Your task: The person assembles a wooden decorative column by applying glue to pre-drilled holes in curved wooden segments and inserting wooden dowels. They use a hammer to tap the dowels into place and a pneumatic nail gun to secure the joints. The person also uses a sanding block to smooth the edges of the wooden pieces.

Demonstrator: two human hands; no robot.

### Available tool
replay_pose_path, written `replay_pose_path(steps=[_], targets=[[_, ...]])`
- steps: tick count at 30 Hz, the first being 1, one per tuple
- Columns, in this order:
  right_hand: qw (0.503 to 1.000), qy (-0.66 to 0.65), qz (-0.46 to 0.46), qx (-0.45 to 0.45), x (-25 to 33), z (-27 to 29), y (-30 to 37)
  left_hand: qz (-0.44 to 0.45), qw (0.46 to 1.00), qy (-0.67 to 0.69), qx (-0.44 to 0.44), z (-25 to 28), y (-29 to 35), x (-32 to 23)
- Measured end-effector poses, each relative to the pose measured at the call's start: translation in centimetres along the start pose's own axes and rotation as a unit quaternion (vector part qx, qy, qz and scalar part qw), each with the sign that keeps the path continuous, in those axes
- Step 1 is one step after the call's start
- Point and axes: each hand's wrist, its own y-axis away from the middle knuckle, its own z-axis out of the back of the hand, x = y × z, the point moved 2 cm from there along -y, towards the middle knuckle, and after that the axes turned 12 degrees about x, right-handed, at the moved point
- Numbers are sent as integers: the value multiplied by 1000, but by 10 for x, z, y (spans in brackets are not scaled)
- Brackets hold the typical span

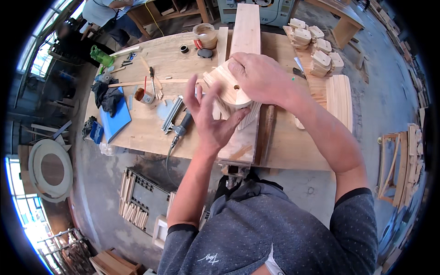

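Observation:
My right hand [263,80] grips the edge of a pale wooden piece [231,95] with a rounded front and a small dark hole, its thumb lying over the top. Beside that piece, my left hand [208,114] is open, fingers spread and slightly blurred; whether a fingertip touches the wood I cannot tell. Under the piece are more pale wood parts, partly hidden by my hands. A long pale board [246,30] runs away from me behind them. Left of my left hand lies a pneumatic nail gun [180,126] with a hose. A wooden-handled tool [268,126] lies right of the board.
The workbench [146,137] also bears a blue folder [117,121], a glue cup [143,96], a screwdriver [151,72], a tub [205,35] and a green bottle [101,56]. Stacked wooden blocks [321,62] stand at right. A person [107,16] is at the far left.

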Motion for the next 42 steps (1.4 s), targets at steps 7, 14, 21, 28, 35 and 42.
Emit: replay_pose_path(steps=[7, 14, 21, 28, 35, 42], targets=[[1000, 5, -5, 9, -1, -1, -2, -131, 979, -128, 88, 11, -19, -9], [1000, -4, -2, 14, -3, 1, -2, -104, 987, -97, 75, 19, -24, -8], [999, 38, 21, -5, 18, 12, 9, 172, 978, 73, 90, -21, 20, 21], [983, 86, 139, 82, 28, 17, 19, 207, 954, 208, 57, -40, 3, 13], [972, 104, 171, 125, 23, 20, 20, 220, 952, 200, 67, -33, 1, 19], [976, 29, 150, 153, -9, 59, 30, 257, 915, 204, 235, 6, -52, -7]])
